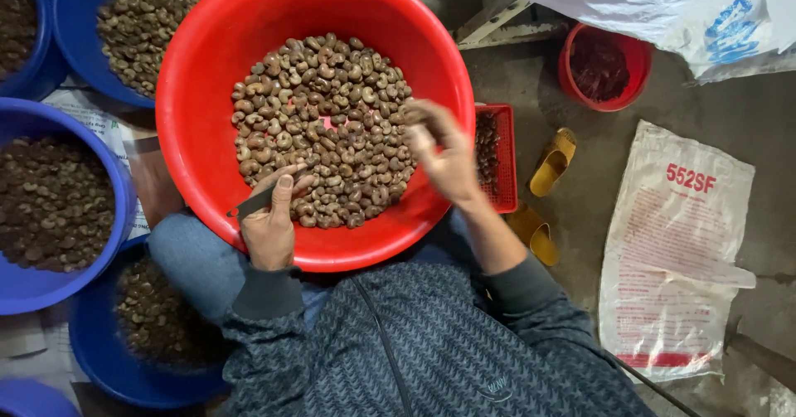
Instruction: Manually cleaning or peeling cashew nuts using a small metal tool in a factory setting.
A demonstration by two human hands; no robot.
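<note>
1. The left hand (269, 226) is closed around a small dark blade-like tool (253, 204), thumb pressed along its top; the tool's tip points left over the near rim of the red basin (195, 94).
2. The right hand (444, 156) is raised over the right side of the basin, fingers pinched on a single brown nut (412, 116) held at the fingertips.
3. The red basin rests on the person's lap, between the knees. It holds a heap of brown, kidney-shaped nuts (323, 127) gathered in the middle, with bare red wall showing all round.
4. Both forearms are in dark grey sleeves; the torso is covered by a patterned grey zipped jacket (414, 351).
5. Blue basins stand to the left: one at upper left (79, 19) with similar brown nuts, one at mid left (120, 193) filled with darker pieces, one at lower left (99, 359) partly under the knee, also with dark contents. Part of another blue basin shows at the top left corner.
6. A small red slotted crate (507, 168) sits just beside the red basin's right rim, with dark pieces inside.
7. A small red bucket (572, 73) with dark reddish contents stands on the concrete floor at upper right.
8. A pair of yellow sandals (551, 160) lies on the floor near the crate.
9. A printed white sack (672, 251) lies flat on the floor at right; another white sack (630, 2) sits at the top edge.
</note>
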